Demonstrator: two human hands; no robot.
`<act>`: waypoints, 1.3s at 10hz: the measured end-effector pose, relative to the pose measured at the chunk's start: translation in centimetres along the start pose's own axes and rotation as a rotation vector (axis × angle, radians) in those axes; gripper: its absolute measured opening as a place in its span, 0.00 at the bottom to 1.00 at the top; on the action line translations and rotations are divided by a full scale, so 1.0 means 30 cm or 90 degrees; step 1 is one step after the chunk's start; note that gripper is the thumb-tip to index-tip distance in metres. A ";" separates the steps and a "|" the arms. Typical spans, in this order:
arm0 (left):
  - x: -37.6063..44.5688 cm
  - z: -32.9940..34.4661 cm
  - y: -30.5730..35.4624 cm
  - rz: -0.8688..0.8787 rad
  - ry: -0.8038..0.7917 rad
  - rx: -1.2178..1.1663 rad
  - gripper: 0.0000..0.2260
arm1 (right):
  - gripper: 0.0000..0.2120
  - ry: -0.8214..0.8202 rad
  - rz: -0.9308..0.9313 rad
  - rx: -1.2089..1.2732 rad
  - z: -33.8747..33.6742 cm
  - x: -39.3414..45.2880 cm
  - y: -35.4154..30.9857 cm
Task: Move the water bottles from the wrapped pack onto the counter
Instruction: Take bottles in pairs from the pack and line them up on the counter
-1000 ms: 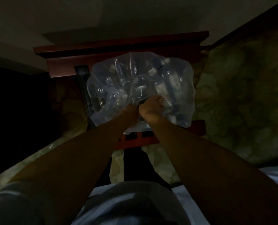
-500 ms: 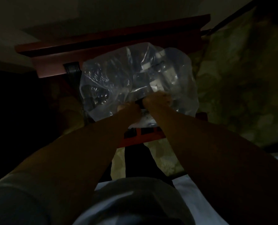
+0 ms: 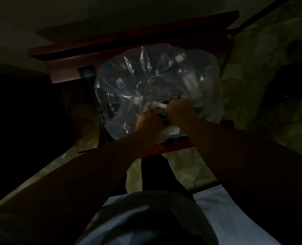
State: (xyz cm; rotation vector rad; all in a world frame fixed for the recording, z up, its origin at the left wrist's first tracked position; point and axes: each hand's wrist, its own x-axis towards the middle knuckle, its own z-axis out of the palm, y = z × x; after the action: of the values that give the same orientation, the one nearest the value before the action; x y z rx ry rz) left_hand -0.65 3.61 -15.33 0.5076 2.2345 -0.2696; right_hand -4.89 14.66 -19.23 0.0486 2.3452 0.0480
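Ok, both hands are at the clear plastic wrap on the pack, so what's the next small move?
Probably pull the hands apart to widen the tear: the left hand and right hand both grip the clear plastic wrap at its near edge, and the bottles inside still look enclosed.

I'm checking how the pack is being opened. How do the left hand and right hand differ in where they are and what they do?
The left hand sits lower and nearer the person, gripping the clear plastic wrap. The right hand sits higher and further in, curled over a white-labelled bottle at the opening. The left hand is dimmer; the right hand catches more light. Both have curled fingers and work close together at the pack's near edge.
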 end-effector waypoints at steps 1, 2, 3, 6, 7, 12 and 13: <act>-0.017 0.001 0.003 -0.016 0.092 -0.003 0.22 | 0.15 0.005 -0.058 -0.004 -0.011 0.011 0.011; -0.054 -0.027 -0.012 -0.014 0.162 -0.033 0.20 | 0.17 0.027 0.102 -0.037 -0.064 0.021 -0.021; -0.127 -0.076 -0.041 0.017 0.211 -0.048 0.12 | 0.17 -0.099 0.104 0.037 -0.082 0.022 -0.016; -0.221 -0.080 -0.127 0.134 0.364 -0.132 0.18 | 0.06 -0.264 0.040 0.232 -0.129 0.015 -0.010; -0.248 -0.068 -0.169 0.148 0.351 -0.136 0.17 | 0.14 -0.301 0.082 0.206 -0.130 -0.005 -0.045; -0.356 -0.317 -0.296 -0.038 0.149 -0.316 0.30 | 0.13 -0.227 0.170 0.458 -0.378 -0.255 -0.156; -0.387 -0.325 -0.330 -0.093 0.118 -0.401 0.31 | 0.19 -0.205 0.185 0.475 -0.416 -0.338 -0.149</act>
State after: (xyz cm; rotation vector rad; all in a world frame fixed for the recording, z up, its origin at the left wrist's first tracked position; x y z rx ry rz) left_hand -4.75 -4.97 0.09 0.0277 2.3757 0.4182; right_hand -6.82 9.43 -3.48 0.7061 1.8992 -0.6432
